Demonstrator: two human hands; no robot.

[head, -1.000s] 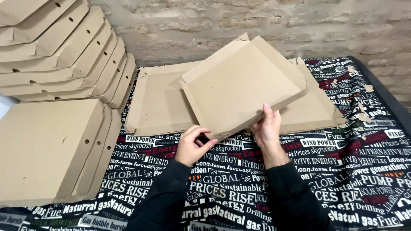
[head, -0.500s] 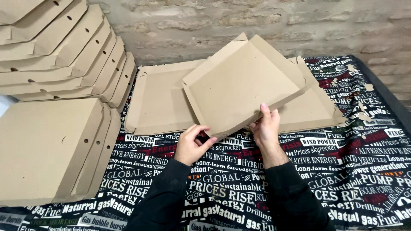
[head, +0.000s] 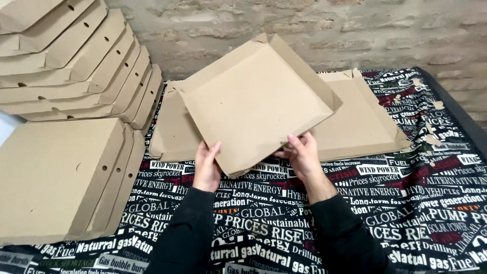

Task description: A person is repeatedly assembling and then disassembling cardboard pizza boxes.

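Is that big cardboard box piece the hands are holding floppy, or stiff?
Probably fairly stiff: the cardboard sheet stays flat though the left hand and right hand grip only its near edge. Likely light too. Its folded side flaps may flop.

Two hands (head: pixel 207 170), three unfolded box blanks (head: pixel 253 104), two box stacks (head: pixel 56 177).

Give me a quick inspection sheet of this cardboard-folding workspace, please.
Surface: table under a black printed tablecloth.
Job's things: partly folded cardboard box blank held tilted; flat blanks lying beneath it.
Clutter: small cardboard scraps at the right edge.
Grip: left hand and right hand each hold the blank's near edge.
Cables: nothing seen.
Surroundings: folded boxes near left, leaning box stack behind them, brick wall.
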